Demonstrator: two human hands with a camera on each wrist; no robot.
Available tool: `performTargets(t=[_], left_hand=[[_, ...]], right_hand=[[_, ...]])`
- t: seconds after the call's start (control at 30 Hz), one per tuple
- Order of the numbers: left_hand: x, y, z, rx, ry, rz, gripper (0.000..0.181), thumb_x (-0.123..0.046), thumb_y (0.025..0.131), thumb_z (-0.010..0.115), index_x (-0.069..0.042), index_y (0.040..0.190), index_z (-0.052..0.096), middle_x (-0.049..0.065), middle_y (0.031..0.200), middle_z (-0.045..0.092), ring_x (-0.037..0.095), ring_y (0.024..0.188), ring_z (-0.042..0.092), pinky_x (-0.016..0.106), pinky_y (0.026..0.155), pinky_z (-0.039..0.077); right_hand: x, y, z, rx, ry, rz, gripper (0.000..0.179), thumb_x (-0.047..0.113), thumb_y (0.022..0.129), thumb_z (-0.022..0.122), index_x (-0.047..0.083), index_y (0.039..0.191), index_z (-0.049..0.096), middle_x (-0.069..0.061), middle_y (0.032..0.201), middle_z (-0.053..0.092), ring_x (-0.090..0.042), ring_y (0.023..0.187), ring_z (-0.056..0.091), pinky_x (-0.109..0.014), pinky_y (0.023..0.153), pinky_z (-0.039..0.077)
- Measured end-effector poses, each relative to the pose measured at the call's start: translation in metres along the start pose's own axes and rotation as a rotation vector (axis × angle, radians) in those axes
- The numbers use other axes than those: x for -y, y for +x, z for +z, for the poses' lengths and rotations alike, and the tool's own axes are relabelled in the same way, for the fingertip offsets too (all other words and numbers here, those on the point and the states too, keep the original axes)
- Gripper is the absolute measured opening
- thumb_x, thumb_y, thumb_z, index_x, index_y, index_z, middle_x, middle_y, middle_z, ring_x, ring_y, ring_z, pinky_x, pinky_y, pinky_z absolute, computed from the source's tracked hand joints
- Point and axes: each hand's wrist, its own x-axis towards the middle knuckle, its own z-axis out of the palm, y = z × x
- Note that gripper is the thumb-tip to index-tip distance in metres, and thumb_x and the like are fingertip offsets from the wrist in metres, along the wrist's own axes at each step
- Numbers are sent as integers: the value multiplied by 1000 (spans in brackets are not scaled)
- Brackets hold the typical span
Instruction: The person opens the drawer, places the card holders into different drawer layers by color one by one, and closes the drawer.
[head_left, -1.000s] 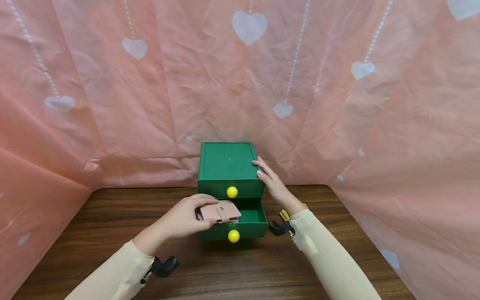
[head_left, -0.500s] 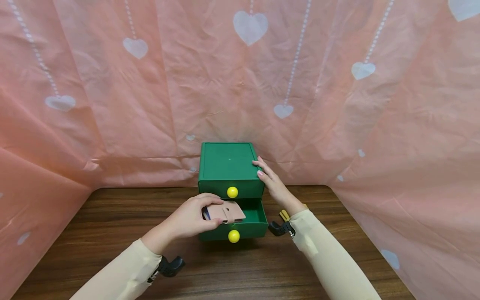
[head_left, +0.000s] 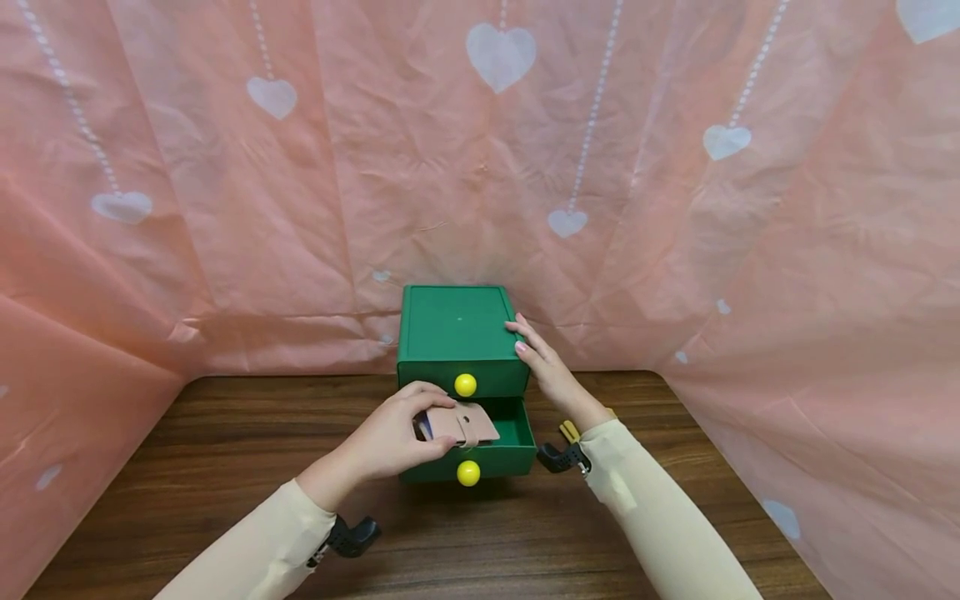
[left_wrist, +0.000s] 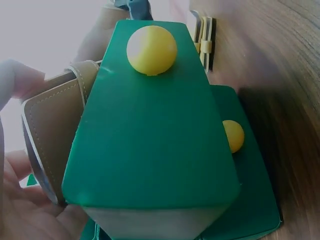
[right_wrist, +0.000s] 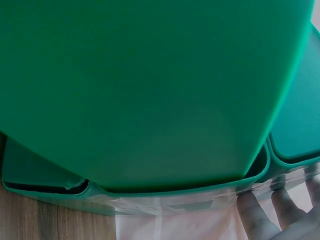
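Note:
My left hand (head_left: 390,432) grips a pale pink snap-strap wallet (head_left: 465,422), thumb at the front and fingers behind. The wallet is over the left part of a pulled-out drawer (head_left: 513,457) in a small green drawer cabinet (head_left: 457,323). In the left wrist view the wallet (left_wrist: 52,117) shows stitched edges beside the drawer front (left_wrist: 150,130). My right hand (head_left: 551,371) rests on the cabinet's right side, fingers extended toward its top edge. In the right wrist view, fingertips (right_wrist: 252,210) touch the cabinet's side. The drawer's inside left is hidden by the wallet and left hand.
Above the open drawer is a closed one with a yellow knob (head_left: 465,385); below it, another knob (left_wrist: 234,136) shows. A yellow item with a strap (left_wrist: 206,42) is on the wooden table (head_left: 420,550), partly behind my right wrist. A pink heart-print curtain (head_left: 300,208) surrounds the table.
My left hand has moved slightly right, carrying the wallet farther over the open drawer. My right hand and the cabinet have stayed in place.

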Motion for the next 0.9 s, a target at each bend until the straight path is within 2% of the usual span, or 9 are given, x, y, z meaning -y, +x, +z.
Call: performTargets(t=[0.07, 0.13, 0.23, 0.3, 0.4, 0.5, 0.63, 0.9], left_hand=[[-1, -1, 1, -11, 48, 15, 44, -40, 84, 79, -19, 122, 69, -7, 127, 57, 14, 114, 57, 38, 95, 51], [-2, -3, 1, -43, 137, 51, 45, -42, 83, 81, -18, 119, 71, -4, 128, 59, 16, 117, 56, 40, 97, 50], [-4, -6, -2, -124, 262, 121, 44, -43, 80, 83, -17, 114, 74, -1, 127, 61, 19, 119, 54, 43, 99, 48], [-4, -6, -5, -177, 315, 155, 43, -42, 78, 85, -16, 111, 74, 1, 125, 62, 20, 119, 53, 45, 99, 47], [-4, -7, -9, -204, 326, 167, 41, -38, 77, 87, -15, 109, 74, 0, 122, 64, 19, 115, 54, 45, 97, 47], [-3, -9, -12, -199, 326, 153, 40, -38, 78, 86, -15, 108, 75, 0, 120, 64, 19, 113, 56, 44, 96, 47], [-2, -11, -12, -195, 315, 150, 37, -37, 79, 85, -14, 107, 75, 0, 118, 65, 19, 112, 57, 45, 96, 48], [0, -15, -10, -220, 312, 168, 35, -36, 78, 85, -15, 106, 75, -2, 119, 64, 19, 111, 57, 46, 96, 47]], right_hand=[[0, 0, 1, 0, 2, -4, 48, 15, 109, 34, -1, 154, 31, -16, 167, 1, -29, 153, 0, -58, 119, 9], [0, 0, 2, 0, 0, -9, 48, 17, 109, 34, 0, 154, 32, -16, 167, 2, -29, 153, 1, -58, 119, 10], [-10, 2, 2, -2, -5, -24, 48, 21, 110, 35, 4, 154, 33, -13, 168, 3, -26, 154, 1, -58, 119, 11], [-9, 2, 1, -1, -15, -20, 48, 20, 110, 34, 4, 155, 33, -13, 168, 2, -26, 154, 1, -57, 120, 10], [-8, 2, 0, -7, -25, -19, 47, 20, 110, 34, 4, 155, 33, -11, 168, 3, -24, 153, 1, -56, 120, 9], [-8, 2, -1, -9, -29, -20, 47, 19, 110, 33, 4, 155, 33, -12, 168, 3, -25, 153, 1, -57, 120, 9], [-9, 2, -1, -8, -23, -12, 47, 18, 110, 33, 2, 155, 32, -13, 168, 2, -28, 154, 0, -58, 119, 10], [-10, 2, 0, -15, -23, -9, 48, 22, 110, 34, 4, 155, 33, -11, 168, 2, -25, 153, 1, -57, 120, 9]])
